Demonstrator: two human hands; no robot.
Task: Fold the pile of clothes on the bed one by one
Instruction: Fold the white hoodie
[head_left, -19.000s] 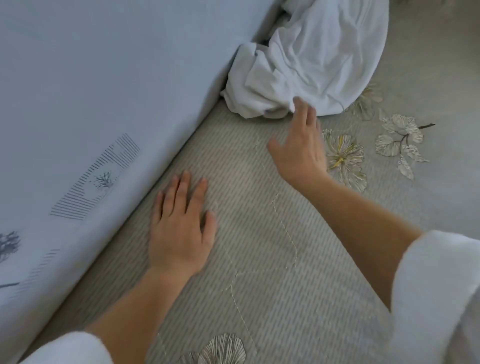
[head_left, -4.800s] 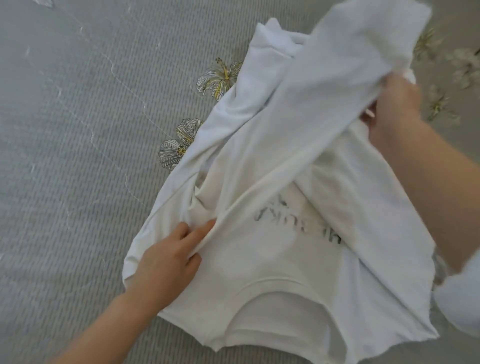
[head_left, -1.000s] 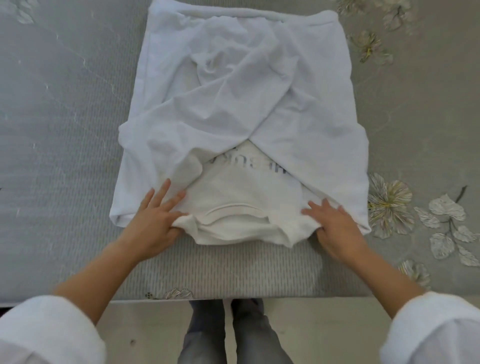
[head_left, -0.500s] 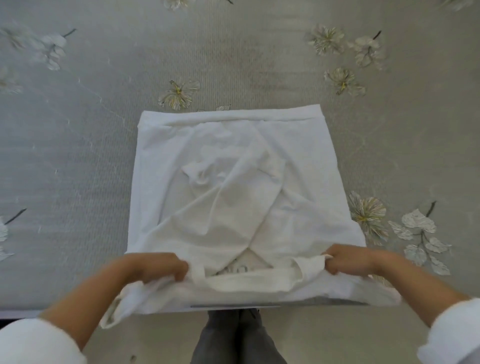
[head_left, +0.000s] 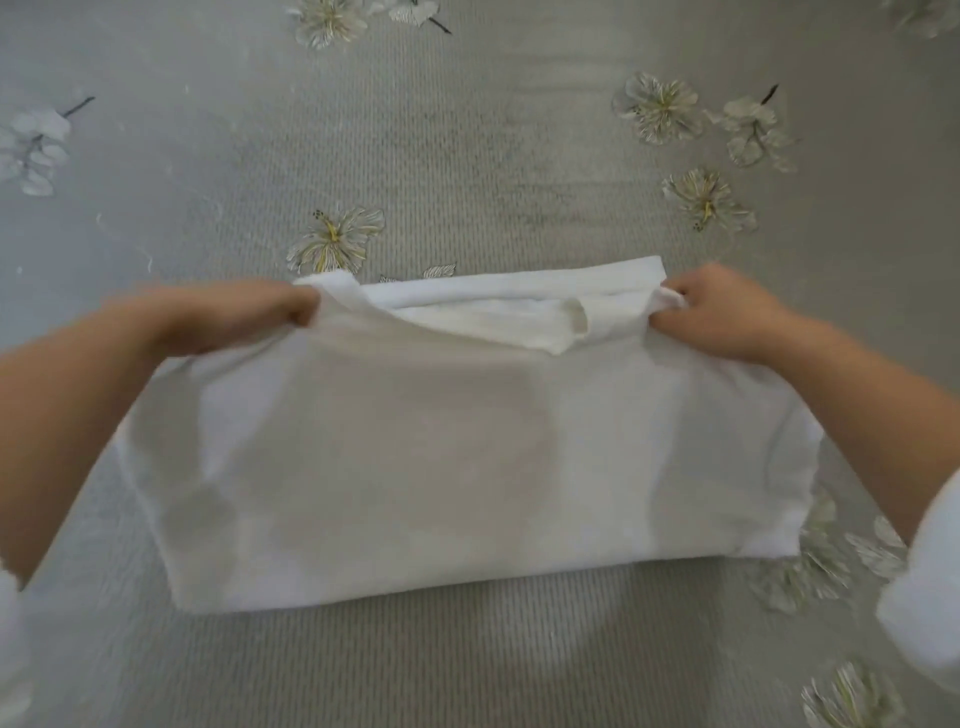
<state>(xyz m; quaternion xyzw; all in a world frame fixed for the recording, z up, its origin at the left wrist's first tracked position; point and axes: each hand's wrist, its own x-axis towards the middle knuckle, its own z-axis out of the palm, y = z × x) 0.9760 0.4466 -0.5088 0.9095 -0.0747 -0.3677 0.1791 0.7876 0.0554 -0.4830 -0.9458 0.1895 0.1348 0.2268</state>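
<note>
On my feed the garment (head_left: 467, 467) lies flat on the bed cover (head_left: 467, 156), in the middle of the view, its long side running left to right. I see the left hand (head_left: 249, 317) gripping its far-left corner and the right hand (head_left: 722, 312) gripping its far-right corner, both at the edge away from me. The layer they hold lies over a lower layer, whose far hem shows just behind it. Just beyond that hem, left of centre, sits a flower print (head_left: 335, 241) on the cover. A flower cluster (head_left: 660, 106) lies farther back on the right. Each forearm crosses a short side of the garment.
</note>
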